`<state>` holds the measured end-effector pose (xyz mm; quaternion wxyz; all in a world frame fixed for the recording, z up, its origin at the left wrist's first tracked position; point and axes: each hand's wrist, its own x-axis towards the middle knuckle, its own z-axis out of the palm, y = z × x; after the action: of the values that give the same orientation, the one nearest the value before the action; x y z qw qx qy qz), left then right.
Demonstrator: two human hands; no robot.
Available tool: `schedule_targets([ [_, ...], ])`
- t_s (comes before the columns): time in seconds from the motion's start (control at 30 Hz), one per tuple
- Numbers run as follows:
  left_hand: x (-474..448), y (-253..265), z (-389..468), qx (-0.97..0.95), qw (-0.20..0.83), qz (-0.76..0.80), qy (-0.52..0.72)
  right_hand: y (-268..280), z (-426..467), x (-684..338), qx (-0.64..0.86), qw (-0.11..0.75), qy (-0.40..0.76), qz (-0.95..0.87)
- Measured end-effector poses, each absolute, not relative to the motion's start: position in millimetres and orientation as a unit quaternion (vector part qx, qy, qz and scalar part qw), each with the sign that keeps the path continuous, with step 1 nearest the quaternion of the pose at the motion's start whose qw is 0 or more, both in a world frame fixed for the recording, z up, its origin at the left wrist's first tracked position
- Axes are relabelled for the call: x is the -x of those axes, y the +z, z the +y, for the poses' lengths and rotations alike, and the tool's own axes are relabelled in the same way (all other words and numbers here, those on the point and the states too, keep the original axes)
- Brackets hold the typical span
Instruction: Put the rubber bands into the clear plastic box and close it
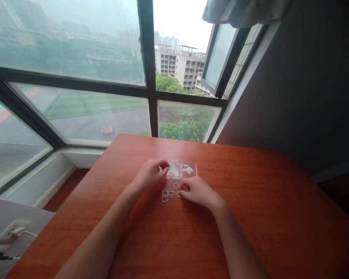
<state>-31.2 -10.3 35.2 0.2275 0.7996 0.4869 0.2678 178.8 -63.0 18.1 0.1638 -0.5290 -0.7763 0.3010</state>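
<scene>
A small clear plastic case [189, 170] lies on the reddish wooden table [250, 217], with a few coloured rings inside its left half. My left hand [150, 174] rests at the case's left edge, fingertips pinched together over the rings there. My right hand [197, 191] lies just in front of the case, its fingertips touching a yellowish ring [178, 194] on the table. Several small pale rings [167, 193] lie loose between my two hands. Whether my left fingers actually hold a ring is too small to tell.
The table stands against a large window [104, 97] with dark frames, overlooking a sports field and buildings. A dark wall [308, 85] rises on the right. At the lower left a white power strip [13, 229] with cables sits on a pale surface.
</scene>
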Motion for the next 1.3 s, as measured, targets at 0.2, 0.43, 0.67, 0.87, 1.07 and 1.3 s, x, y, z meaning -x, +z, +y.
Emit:
schedule_targets([
  [0.2, 31.1, 34.7, -10.3, -0.803, 0.226, 0.486, 0.262, 17.2, -63.0, -177.9, 0.543, 0.153, 0.276, -0.778],
  [0.43, 29.1, 33.7, -10.9, -0.800, 0.240, 0.475, 0.277, 23.9, -57.8, -178.1, 0.557, 0.241, 0.246, -0.755],
  [0.67, 11.5, 29.6, -20.6, -0.817, 0.306, 0.405, 0.276, 21.8, -54.2, -180.3, 0.571, 0.285, 0.206, -0.742],
  [0.87, 1.8, 26.3, -26.8, -0.833, 0.284, 0.392, 0.269, 21.8, -54.1, -180.5, 0.568, 0.285, 0.200, -0.745],
  [1.07, 8.0, 30.3, -23.2, -0.821, 0.282, 0.405, 0.288, 22.4, -53.7, -182.3, 0.567, 0.291, 0.207, -0.743],
  [1.3, 31.6, 36.7, -9.6, -0.801, 0.243, 0.458, 0.298, 22.0, -53.7, -185.0, 0.573, 0.261, 0.220, -0.745],
])
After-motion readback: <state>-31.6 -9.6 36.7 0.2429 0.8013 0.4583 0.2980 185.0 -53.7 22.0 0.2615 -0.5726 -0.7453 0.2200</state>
